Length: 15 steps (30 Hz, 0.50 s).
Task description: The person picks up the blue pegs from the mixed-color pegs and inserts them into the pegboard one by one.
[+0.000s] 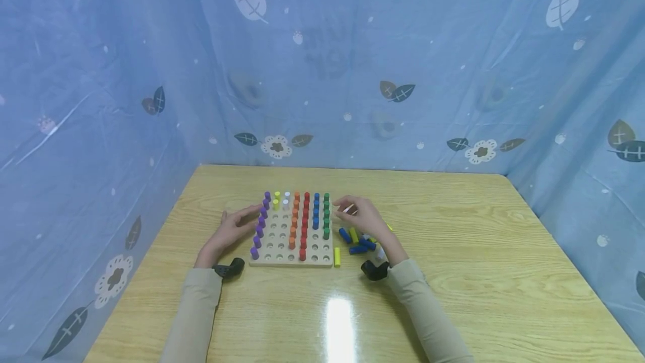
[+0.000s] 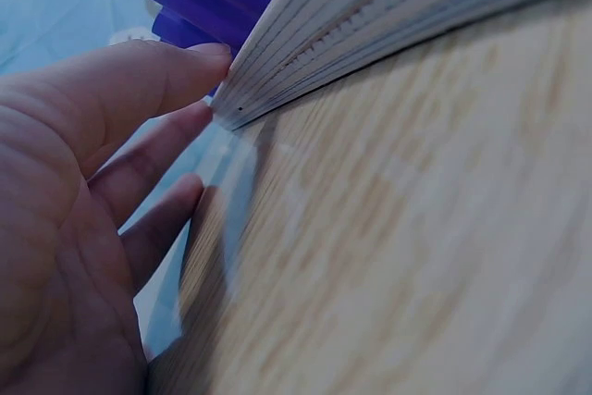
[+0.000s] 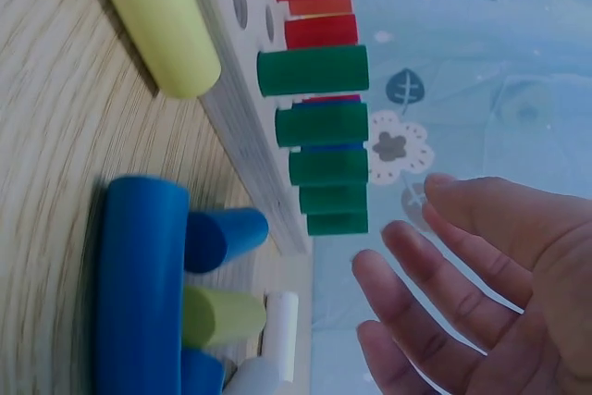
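A blue patterned curtain surrounds the worktop, where the wooden pegboard sits flat, left of the middle, between the person's hands. The left hand grips nothing; its fingers rest loosely at the board's left edge, the thumb seeming to touch it. The right hand hovers just off the right edge, fingers parted and, as its wrist view shows, empty. Purple pegs and red pegs fill their columns; orange pegs, green pegs and blue pegs stop short, and yellow and white have two apiece. Spares lie to the right: a yellow peg alone by the near corner, a loose blue peg among a jumble. To fill the holes well, I'd brace the board lightly with the left hand, pinch each peg near its top, match its column and lower it upright, working from the far end nearer so knuckles clear the standing ones.
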{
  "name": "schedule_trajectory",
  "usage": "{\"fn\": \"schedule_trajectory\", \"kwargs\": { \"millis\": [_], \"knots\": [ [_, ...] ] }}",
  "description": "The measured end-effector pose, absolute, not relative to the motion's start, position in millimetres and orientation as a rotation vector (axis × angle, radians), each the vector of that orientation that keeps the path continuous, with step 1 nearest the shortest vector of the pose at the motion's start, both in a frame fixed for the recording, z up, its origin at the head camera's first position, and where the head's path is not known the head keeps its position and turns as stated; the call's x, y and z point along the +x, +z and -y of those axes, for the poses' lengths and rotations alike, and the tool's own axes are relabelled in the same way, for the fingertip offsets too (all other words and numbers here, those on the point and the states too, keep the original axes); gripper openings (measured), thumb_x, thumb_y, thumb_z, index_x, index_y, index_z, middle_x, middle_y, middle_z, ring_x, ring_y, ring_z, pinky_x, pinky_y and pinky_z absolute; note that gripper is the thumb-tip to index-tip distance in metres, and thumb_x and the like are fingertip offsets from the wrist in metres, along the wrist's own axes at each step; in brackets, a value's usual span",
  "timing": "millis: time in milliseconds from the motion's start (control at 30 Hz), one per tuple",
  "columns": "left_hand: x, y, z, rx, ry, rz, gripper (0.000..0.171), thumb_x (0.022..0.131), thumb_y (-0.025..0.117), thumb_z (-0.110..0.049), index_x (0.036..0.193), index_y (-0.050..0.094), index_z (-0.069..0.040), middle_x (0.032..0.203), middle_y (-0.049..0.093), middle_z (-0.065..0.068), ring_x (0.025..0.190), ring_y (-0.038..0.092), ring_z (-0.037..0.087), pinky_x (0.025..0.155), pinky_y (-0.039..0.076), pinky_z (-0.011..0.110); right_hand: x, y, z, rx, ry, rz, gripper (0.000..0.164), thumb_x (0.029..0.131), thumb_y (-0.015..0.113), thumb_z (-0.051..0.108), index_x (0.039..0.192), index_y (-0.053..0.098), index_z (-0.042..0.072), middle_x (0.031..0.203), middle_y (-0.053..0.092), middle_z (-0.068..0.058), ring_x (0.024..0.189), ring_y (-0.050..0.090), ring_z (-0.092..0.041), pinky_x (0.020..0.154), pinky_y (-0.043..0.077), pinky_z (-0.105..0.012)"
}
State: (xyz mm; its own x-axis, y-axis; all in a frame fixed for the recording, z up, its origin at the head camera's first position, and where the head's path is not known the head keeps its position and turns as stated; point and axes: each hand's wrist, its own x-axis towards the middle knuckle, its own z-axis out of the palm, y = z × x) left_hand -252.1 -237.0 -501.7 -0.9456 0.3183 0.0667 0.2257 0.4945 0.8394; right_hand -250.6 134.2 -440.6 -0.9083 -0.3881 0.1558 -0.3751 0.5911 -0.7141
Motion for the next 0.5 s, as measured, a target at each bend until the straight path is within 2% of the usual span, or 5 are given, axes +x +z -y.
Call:
{"fn": "schedule_trajectory", "kwargs": {
  "millis": [133, 267, 500],
  "knots": [
    [-250, -500, 236, 0.448, 1.445, -2.633, 0.048, 0.090, 0.060, -0.030, 0.136, 0.046, -0.025, 0.145, 0.039, 0.006, 0.138, 0.026, 0.029, 0.105, -0.027, 0.053, -250, -441, -138, -0.719, -1.220, -2.774, 0.027, 0.089, 0.062, 0.015, 0.114, 0.063, 0.003, 0.093, 0.067, -0.006, 0.082, 0.063, -0.021, 0.072, 0.054, -0.033],
    [-249, -499, 235, 0.460, 1.457, -2.632, 0.047, 0.090, 0.059, -0.028, 0.136, 0.047, -0.022, 0.145, 0.039, 0.008, 0.138, 0.027, 0.030, 0.105, -0.026, 0.054, -250, -442, -142, -0.750, -1.188, -2.751, 0.028, 0.089, 0.062, 0.013, 0.115, 0.062, 0.002, 0.096, 0.067, -0.007, 0.086, 0.062, -0.022, 0.076, 0.053, -0.034],
    [-249, -498, 234, 0.486, 1.437, -2.655, 0.048, 0.090, 0.060, -0.028, 0.136, 0.048, -0.019, 0.144, 0.041, 0.010, 0.137, 0.027, 0.032, 0.105, -0.024, 0.056, -248, -443, -150, -0.829, -1.108, -2.722, 0.031, 0.088, 0.062, 0.011, 0.117, 0.061, 0.001, 0.108, 0.065, -0.013, 0.093, 0.062, -0.025, 0.078, 0.053, -0.036]
  ]
}}
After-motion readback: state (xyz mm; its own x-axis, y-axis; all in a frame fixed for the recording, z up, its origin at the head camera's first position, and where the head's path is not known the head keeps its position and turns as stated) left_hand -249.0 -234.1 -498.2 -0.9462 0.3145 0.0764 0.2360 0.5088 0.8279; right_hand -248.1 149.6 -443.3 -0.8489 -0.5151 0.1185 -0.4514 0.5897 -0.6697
